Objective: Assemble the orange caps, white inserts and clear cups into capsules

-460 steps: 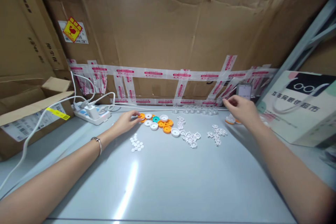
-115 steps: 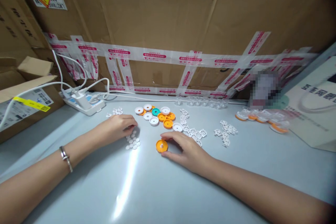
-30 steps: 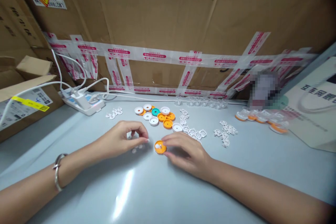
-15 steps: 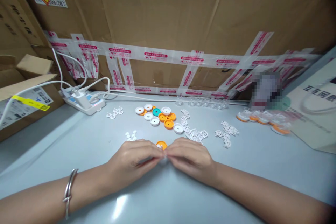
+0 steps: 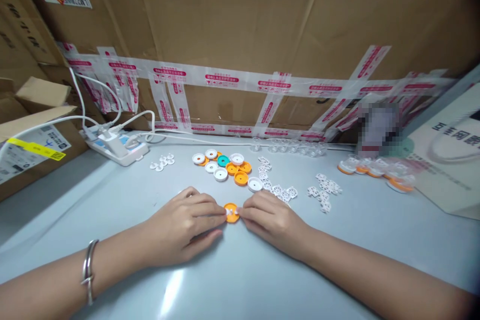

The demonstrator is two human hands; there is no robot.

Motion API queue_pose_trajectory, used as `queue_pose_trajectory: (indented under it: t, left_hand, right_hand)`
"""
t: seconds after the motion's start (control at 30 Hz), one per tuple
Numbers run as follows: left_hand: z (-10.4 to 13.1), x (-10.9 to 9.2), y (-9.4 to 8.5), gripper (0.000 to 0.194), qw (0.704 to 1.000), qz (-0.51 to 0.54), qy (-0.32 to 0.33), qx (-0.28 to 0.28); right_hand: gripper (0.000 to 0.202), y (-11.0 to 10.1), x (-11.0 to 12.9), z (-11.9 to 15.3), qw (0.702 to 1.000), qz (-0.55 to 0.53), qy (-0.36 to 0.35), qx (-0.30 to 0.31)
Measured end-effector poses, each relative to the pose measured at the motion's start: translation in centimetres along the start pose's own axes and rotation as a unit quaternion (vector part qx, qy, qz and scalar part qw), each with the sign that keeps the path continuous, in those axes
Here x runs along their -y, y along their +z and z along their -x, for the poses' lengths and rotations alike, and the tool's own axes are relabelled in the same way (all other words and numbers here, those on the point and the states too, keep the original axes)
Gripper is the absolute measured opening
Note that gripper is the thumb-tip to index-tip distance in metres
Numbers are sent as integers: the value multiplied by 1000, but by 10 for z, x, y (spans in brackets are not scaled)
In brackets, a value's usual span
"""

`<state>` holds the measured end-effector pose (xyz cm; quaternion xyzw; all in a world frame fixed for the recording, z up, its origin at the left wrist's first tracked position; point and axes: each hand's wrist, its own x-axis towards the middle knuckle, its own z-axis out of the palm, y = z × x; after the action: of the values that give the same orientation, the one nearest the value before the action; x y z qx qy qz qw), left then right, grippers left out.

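Note:
On the table between my hands lies a round orange plastic cap (image 5: pixel 232 219) with small white plastic pieces (image 5: pixel 229 211) in it. My left hand (image 5: pixel 191 222) reaches the cap's left side, its fingers stretched out and fingertips touching the white pieces. The left thumb is apart from the fingers, below them. At the cap's right edge my right hand (image 5: pixel 275 217) has its fingers pressed together in a pinch, with a bit of white at the fingertips. What exactly the pinch holds is mostly hidden.
Behind are orange, white and teal round caps (image 5: pixel 241 178), white lattice pieces (image 5: pixel 277 190) and small white pegs (image 5: pixel 163 160). Clear cups (image 5: pixel 296 147) line the back. Orange-based clear pieces (image 5: pixel 400 185) stand right. A power strip (image 5: pixel 127 154) sits left, before cardboard boxes (image 5: pixel 225 20).
My hands were fingertip to fingertip in front of the orange cap. Now they are apart, at its two sides, and the left thumb has come away from the fingers.

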<state>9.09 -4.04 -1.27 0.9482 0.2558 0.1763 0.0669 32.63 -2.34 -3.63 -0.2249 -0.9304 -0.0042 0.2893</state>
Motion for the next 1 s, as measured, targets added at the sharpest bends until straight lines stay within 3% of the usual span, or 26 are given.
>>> queue_pose_trajectory:
  t: [0.53, 1.0]
  left_hand:
    - [1, 1, 1, 30, 1000, 7, 3, 19]
    - [5, 3, 4, 30, 1000, 12, -4, 21]
  right_hand:
    - [12, 1, 2, -2, 1000, 15, -13, -7]
    - [16, 0, 1, 0, 999, 17, -18, 33]
